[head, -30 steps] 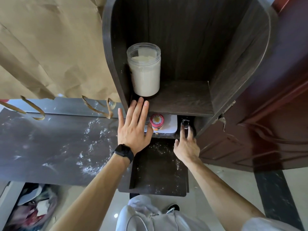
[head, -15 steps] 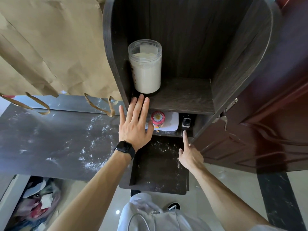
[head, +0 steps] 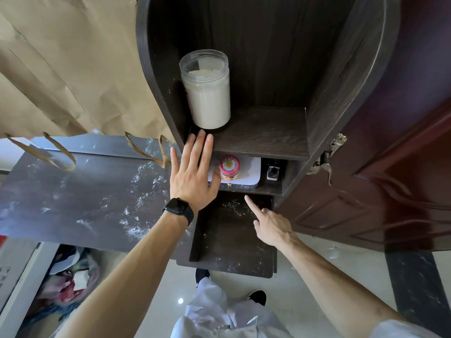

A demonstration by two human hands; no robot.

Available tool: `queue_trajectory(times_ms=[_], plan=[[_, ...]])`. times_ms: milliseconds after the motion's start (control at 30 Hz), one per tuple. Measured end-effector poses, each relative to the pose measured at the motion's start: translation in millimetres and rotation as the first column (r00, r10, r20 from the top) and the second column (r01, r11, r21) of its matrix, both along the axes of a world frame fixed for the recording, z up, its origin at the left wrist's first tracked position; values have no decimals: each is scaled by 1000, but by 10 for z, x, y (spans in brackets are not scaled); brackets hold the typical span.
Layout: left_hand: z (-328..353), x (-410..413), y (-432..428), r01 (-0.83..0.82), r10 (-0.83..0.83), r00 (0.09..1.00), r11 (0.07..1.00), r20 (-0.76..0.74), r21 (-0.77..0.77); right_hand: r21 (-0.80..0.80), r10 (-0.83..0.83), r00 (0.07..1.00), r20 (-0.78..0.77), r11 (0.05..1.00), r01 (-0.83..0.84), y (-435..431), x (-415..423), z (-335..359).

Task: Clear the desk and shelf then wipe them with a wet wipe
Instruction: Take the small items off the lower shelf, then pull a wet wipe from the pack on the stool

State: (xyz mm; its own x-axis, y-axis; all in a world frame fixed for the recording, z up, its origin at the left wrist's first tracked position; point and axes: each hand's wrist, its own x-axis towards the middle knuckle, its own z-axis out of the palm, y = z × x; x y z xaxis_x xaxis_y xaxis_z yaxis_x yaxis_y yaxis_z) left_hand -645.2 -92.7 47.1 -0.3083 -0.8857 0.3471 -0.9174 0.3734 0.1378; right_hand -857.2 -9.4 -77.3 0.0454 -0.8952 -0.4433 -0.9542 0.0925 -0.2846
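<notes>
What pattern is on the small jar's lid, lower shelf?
Pink lid with a white daisy print, seen best in the head view.

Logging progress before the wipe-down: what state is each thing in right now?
large jar: upright on upper shelf, nearly full of white powder.
small red-lidded jar: upright in lower shelf, lid on.
desk: dusted with white powder, unwiped.
left hand: flat, fingers straight, holding nothing.
right hand: index finger pointing, empty.
</notes>
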Motion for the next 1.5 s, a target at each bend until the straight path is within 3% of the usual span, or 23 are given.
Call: queue_trajectory(times_ms=[233, 367, 467, 600, 833, 1033, 1200, 1333, 1500], plan=[[-153, 246, 319, 77, -77, 997, 996, -20, 33, -40, -49, 998, 35, 998, 51, 166, 250, 102], [-474, 625, 629, 47, -38, 999, 961, -36, 271, -112, -151, 986, 71, 981, 158, 241, 493, 216], [-662, 944, 730, 40, -50, 999, 889, 9, 456, -284, -190, 975, 113, 934, 215, 394, 745, 280], [-734, 1290, 726, 107, -167, 985, 819, 54, 564, -419, -209, 966, 151, 872, 254, 699, 1154, 384], [-815, 1344, 773, 288, -446, 890, 709, 94, 643, -333, -496, 865, 76, 805, 491, 1585, 1514, 786], [-620, 563, 1542, 555, -731, 680, 562, 54, 614, -465, -786, 618, 27, 537, 704, 3036, 1485, 1019], [-386, -170, 2816, 753, -933, 359, 307, 28, 582, -560, -964, 256, 64, 178, 809, 4574, 1606, 1139], [-246, -645, 4146, 836, -994, 108, 102, 20, 539, -609, -998, -14, 61, -48, 792, 5918, 1911, 1189], [-188, -936, 6120, 840, -988, -151, -125, 7, 528, -631, -962, -269, 54, -241, 737, 7692, 2365, 1178]])
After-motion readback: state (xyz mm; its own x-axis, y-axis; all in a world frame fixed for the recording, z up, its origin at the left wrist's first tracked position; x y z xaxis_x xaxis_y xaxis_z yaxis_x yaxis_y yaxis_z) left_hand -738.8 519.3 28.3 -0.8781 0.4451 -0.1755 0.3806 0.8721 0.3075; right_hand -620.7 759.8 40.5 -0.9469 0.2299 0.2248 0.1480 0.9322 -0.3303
